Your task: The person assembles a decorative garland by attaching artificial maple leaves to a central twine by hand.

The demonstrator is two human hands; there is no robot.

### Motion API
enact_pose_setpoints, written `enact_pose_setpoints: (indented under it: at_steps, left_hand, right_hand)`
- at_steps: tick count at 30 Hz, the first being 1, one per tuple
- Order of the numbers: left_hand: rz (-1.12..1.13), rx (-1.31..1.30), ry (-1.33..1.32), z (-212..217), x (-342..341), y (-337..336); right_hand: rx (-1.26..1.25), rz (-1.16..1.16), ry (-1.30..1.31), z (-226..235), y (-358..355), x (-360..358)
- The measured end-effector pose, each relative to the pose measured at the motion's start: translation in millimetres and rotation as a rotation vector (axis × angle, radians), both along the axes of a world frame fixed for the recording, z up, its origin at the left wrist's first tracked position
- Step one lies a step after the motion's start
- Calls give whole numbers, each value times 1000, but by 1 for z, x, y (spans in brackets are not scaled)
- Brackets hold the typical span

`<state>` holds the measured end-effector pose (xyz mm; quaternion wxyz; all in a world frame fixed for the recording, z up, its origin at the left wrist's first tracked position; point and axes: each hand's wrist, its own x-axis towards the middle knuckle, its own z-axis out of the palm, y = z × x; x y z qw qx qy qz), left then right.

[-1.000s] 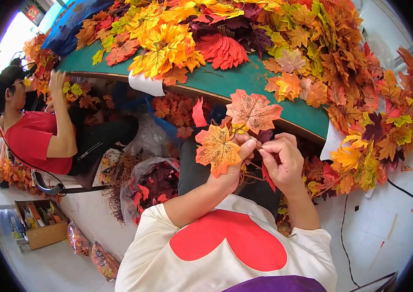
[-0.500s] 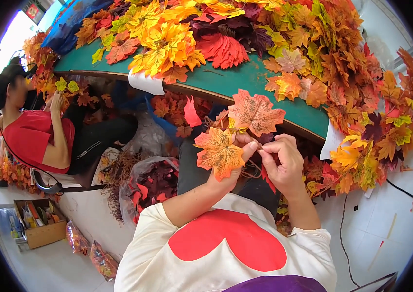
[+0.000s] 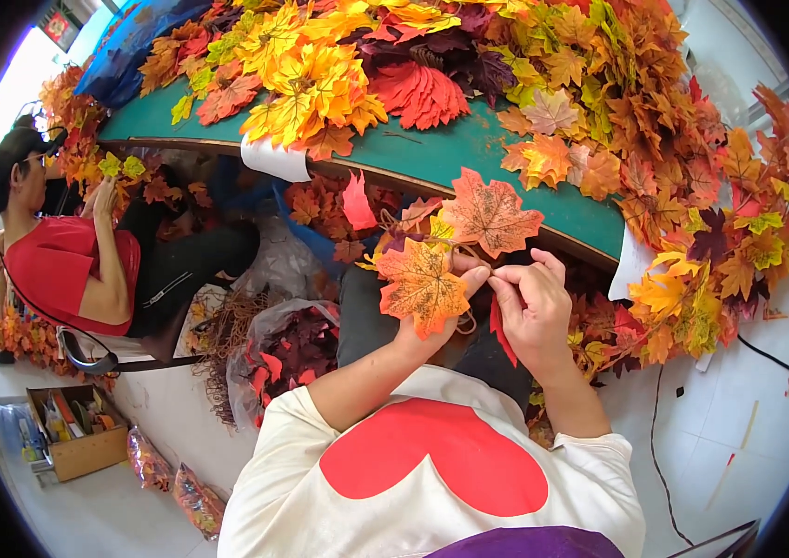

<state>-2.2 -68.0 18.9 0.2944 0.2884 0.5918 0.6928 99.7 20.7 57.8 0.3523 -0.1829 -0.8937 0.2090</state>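
Note:
My left hand [image 3: 471,281], partly behind an orange artificial maple leaf [image 3: 422,286], pinches a thin brown stem. The leaf's face shows dark speckles and veins. Just beyond the fingers, a peach-orange maple leaf [image 3: 491,217] stands out from the same strand, with a looped brown cord [image 3: 465,248] beside it. My right hand [image 3: 536,312] is closed, its thumb and index fingertip meeting the stem close to the left fingertips. Under the hands hangs a narrow red leaf [image 3: 502,333]. A pinkish-red leaf [image 3: 357,203] sticks up to the left of the strand.
Heaps of yellow and orange leaves [image 3: 311,88] cover much of the green table [image 3: 413,144] ahead. A clear bag of dark red leaves [image 3: 292,349] stands left of my legs. Farther left sit a co-worker [image 3: 78,265] and a cardboard box [image 3: 87,446] of supplies.
The brown cord loop now shows plainly between the two leaves. The orange leaf has shifted slightly right and up; my right hand has turned a little, still pinching.

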Motion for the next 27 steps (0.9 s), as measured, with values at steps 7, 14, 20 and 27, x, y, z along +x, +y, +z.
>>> enact_pose_setpoints:
  at_steps: [7,14,20,27]
  left_hand:
    - [8,40,-28,3,2,2]
    - [-148,77,-169,-10,-4,0]
    - [-116,114,64,-9,-5,-2]
    - [-171,98,-80,-12,0,-6]
  right_hand:
    - [-45,-37,103,-5,-4,-4]
    - [11,-27,122,-7,3,-5]
    - [75,-23,106,-5,1,-5]
    - [51,-55,79,-6,-2,-3]
